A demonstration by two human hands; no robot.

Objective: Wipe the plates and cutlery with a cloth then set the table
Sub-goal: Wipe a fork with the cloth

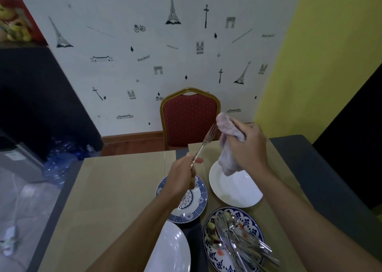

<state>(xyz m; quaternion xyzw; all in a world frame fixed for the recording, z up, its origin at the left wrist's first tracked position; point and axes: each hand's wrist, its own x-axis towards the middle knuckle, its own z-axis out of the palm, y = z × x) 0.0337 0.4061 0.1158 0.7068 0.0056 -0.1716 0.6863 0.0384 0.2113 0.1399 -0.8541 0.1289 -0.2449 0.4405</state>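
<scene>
My left hand (179,176) has its fingers curled round the handle of a gold-toned metal fork (203,145), holding it tines-up above the small blue-and-white patterned plate (192,205). My right hand (250,145) clutches a bunched pale pink cloth (227,147) just beside the tines, its loose end hanging over the round white plate (237,191). A pile of steel cutlery (237,240) lies on the large blue-patterned plate (254,222) on the tan table (113,189).

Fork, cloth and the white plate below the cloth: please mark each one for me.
fork (202,147), head view, on the thin stem below the tines.
cloth (225,154), head view, on its hanging middle part.
white plate (237,193), head view, on its bare centre.
</scene>
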